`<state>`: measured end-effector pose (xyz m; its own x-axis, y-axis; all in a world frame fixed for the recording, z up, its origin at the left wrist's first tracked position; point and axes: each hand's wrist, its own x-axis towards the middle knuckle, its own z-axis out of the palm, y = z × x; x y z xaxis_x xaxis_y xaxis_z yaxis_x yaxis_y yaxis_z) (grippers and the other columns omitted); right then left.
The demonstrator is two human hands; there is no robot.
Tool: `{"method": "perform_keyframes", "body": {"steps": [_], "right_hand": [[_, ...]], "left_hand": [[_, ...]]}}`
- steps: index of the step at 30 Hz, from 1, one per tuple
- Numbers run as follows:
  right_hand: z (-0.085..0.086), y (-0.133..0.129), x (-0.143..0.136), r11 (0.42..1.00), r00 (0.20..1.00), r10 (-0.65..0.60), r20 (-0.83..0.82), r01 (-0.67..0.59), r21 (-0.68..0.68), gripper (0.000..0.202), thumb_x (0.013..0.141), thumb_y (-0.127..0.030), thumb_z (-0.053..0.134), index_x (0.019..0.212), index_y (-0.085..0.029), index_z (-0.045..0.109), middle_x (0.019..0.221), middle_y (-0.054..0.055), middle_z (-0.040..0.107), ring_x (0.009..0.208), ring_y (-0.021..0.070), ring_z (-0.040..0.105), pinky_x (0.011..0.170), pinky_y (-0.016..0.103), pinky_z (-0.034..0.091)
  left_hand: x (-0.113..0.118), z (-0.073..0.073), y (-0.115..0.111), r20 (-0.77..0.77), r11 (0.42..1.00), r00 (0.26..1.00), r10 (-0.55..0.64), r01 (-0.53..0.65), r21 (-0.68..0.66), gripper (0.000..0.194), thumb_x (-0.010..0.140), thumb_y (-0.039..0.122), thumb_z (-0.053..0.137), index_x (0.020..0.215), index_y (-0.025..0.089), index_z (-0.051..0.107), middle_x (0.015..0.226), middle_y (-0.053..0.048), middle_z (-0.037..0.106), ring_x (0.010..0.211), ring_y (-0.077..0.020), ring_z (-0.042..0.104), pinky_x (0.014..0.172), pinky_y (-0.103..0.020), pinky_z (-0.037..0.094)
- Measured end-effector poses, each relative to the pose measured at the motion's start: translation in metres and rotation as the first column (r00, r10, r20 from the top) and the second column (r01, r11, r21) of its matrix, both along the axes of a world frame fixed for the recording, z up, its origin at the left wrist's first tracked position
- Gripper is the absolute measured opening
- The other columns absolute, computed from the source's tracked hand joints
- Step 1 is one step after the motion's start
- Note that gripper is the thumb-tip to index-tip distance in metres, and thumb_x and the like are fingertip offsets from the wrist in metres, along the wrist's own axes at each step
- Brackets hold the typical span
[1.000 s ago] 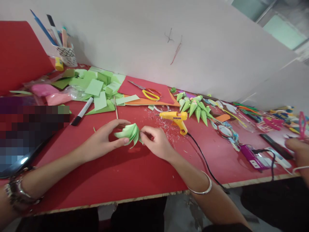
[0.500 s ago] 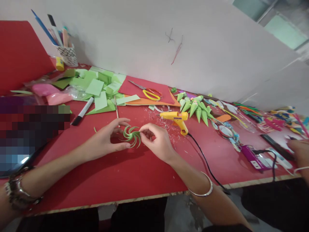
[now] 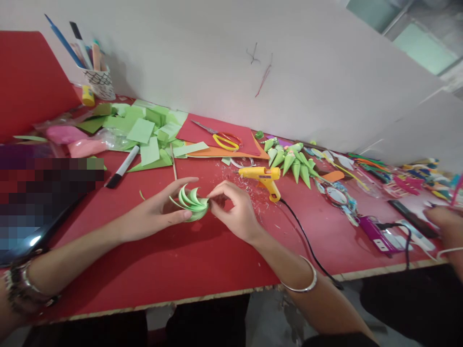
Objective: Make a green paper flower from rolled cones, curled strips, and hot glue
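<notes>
A light green paper piece [image 3: 191, 202], fringed into curved petals that sweep to the left, is held up between my two hands over the red tabletop. My left hand [image 3: 155, 212] curls round its left side, the thumb pressed on the lower petals and the other fingers partly hidden behind. On the right end of the paper, my right hand [image 3: 235, 207] pinches the gathered tip between thumb and fingers. Close beyond my right hand lies a yellow glue gun [image 3: 265, 178], its black cord trailing to the table's front edge.
Behind are green paper pieces [image 3: 141, 130], yellow-handled scissors [image 3: 226, 140] on a red sheet [image 3: 202, 126], and green paper cones [image 3: 296, 166]. A marker [image 3: 123, 166] lies left. Rightward are a purple power socket [image 3: 376, 233] and another person's hand [image 3: 441, 219].
The green paper piece has turned from showing its pinwheel face to a side view, its petals now pointing left. Both hands stay nearly in place.
</notes>
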<state>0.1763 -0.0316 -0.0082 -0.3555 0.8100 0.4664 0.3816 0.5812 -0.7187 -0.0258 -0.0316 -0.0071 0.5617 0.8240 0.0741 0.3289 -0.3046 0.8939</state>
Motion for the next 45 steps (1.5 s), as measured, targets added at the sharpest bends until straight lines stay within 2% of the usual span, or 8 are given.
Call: {"method": "perform_keyframes", "body": {"steps": [5, 9, 20, 31, 35, 38, 42, 45], "right_hand": [[-0.002, 0.001, -0.001, 0.999, 0.998, 0.013, -0.060, -0.015, -0.047, 0.003, 0.076, -0.016, 0.051, 0.078, -0.017, 0.053, 0.071, -0.001, 0.055, 0.062, 0.0084, 0.052, 0.057, 0.021, 0.043], [-0.002, 0.000, -0.001, 0.993, 0.997, 0.030, -0.072, -0.038, -0.112, 0.003, 0.077, -0.019, 0.051, 0.079, -0.017, 0.053, 0.071, 0.000, 0.058, 0.063, 0.0091, 0.055, 0.059, 0.022, 0.045], [-0.002, -0.001, -0.002, 0.988, 0.993, 0.070, -0.090, -0.082, -0.134, 0.003, 0.078, -0.019, 0.052, 0.080, -0.017, 0.053, 0.072, 0.000, 0.057, 0.065, 0.0090, 0.055, 0.061, 0.022, 0.046], [-0.002, -0.003, -0.003, 0.985, 0.990, 0.110, -0.092, -0.121, -0.126, 0.005, 0.075, -0.015, 0.053, 0.080, -0.017, 0.054, 0.073, -0.001, 0.057, 0.067, 0.0085, 0.055, 0.062, 0.021, 0.046], [-0.003, -0.003, -0.002, 0.984, 0.992, 0.106, -0.072, -0.115, -0.134, 0.007, 0.075, -0.015, 0.053, 0.082, -0.017, 0.053, 0.075, 0.000, 0.058, 0.069, 0.0093, 0.056, 0.064, 0.022, 0.048], [-0.004, -0.002, -0.003, 0.985, 0.993, 0.092, -0.080, -0.103, -0.139, 0.009, 0.073, -0.016, 0.053, 0.082, -0.018, 0.053, 0.076, 0.000, 0.059, 0.070, 0.0101, 0.057, 0.065, 0.023, 0.048], [-0.005, -0.002, -0.003, 0.988, 0.993, 0.050, -0.105, -0.064, -0.141, 0.007, 0.073, -0.015, 0.053, 0.079, -0.018, 0.053, 0.074, 0.000, 0.059, 0.069, 0.0103, 0.057, 0.063, 0.023, 0.048], [-0.004, -0.002, -0.003, 0.994, 0.992, 0.006, -0.125, -0.020, -0.110, 0.007, 0.072, -0.013, 0.054, 0.076, -0.019, 0.053, 0.071, -0.001, 0.058, 0.064, 0.0095, 0.055, 0.059, 0.022, 0.046]], "left_hand": [[0.000, -0.003, 0.000, -0.078, 0.985, 0.996, 0.040, -0.026, 0.171, 0.057, 0.080, 0.035, 0.052, 0.132, 0.031, 0.026, 0.126, -0.005, 0.048, 0.106, -0.0206, 0.053, 0.079, -0.028, 0.049], [0.000, -0.004, -0.001, -0.097, 0.971, 0.993, 0.064, -0.040, 0.235, 0.052, 0.078, 0.036, 0.054, 0.126, 0.028, 0.036, 0.125, -0.005, 0.048, 0.111, -0.0226, 0.049, 0.085, -0.030, 0.046], [0.003, -0.002, -0.005, 0.066, 0.998, 0.997, -0.025, 0.021, 0.058, 0.052, 0.080, 0.026, 0.052, 0.126, 0.025, 0.029, 0.103, -0.007, 0.057, 0.087, -0.0175, 0.060, 0.071, -0.026, 0.051], [0.003, -0.003, -0.001, 0.059, 0.992, 0.996, 0.066, -0.072, 0.100, 0.034, 0.081, 0.025, 0.048, 0.114, 0.021, 0.042, 0.102, -0.006, 0.059, 0.084, -0.0162, 0.060, 0.069, -0.025, 0.050], [0.007, 0.000, 0.001, 0.163, 0.995, 0.981, 0.101, -0.101, -0.007, 0.028, 0.076, 0.028, 0.054, 0.102, 0.020, 0.048, 0.093, -0.005, 0.061, 0.077, -0.0162, 0.061, 0.065, -0.026, 0.051], [0.009, 0.001, 0.001, 0.128, 0.988, 0.986, 0.103, -0.087, -0.125, 0.023, 0.073, 0.032, 0.057, 0.092, 0.019, 0.052, 0.082, -0.002, 0.063, 0.070, -0.0150, 0.060, 0.062, -0.026, 0.051], [0.011, 0.003, 0.002, 0.099, 0.953, 0.973, 0.207, -0.178, -0.244, 0.030, 0.068, 0.036, 0.060, 0.092, 0.018, 0.054, 0.079, 0.000, 0.063, 0.068, -0.0153, 0.060, 0.061, -0.025, 0.050], [0.009, 0.005, 0.003, 0.069, 0.938, 0.983, 0.172, -0.142, -0.315, 0.029, 0.069, 0.036, 0.058, 0.092, 0.019, 0.059, 0.077, -0.001, 0.066, 0.065, -0.0151, 0.061, 0.063, -0.026, 0.050]]}}
